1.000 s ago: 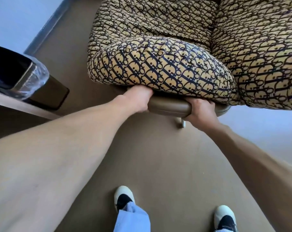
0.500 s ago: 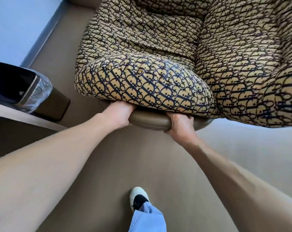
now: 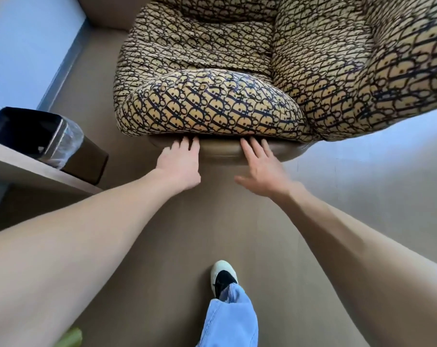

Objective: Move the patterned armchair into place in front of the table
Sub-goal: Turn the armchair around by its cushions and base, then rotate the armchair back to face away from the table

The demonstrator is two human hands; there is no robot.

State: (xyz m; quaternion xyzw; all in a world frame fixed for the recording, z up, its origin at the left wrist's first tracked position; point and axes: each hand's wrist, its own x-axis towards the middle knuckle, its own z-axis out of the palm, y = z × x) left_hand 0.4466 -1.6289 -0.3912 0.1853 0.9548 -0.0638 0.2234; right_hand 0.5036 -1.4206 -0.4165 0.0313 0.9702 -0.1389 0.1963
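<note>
Both the left hand [image 3: 180, 167] and right hand [image 3: 262, 171] lie spread flat, gripping nothing, fingertips touching the patterned armchair [image 3: 212, 108] base at frame centre

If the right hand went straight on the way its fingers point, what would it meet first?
Probably the armchair's brown base rim: the right hand is open, its fingertips already at or on that rim, beneath the patterned cushion.
</note>
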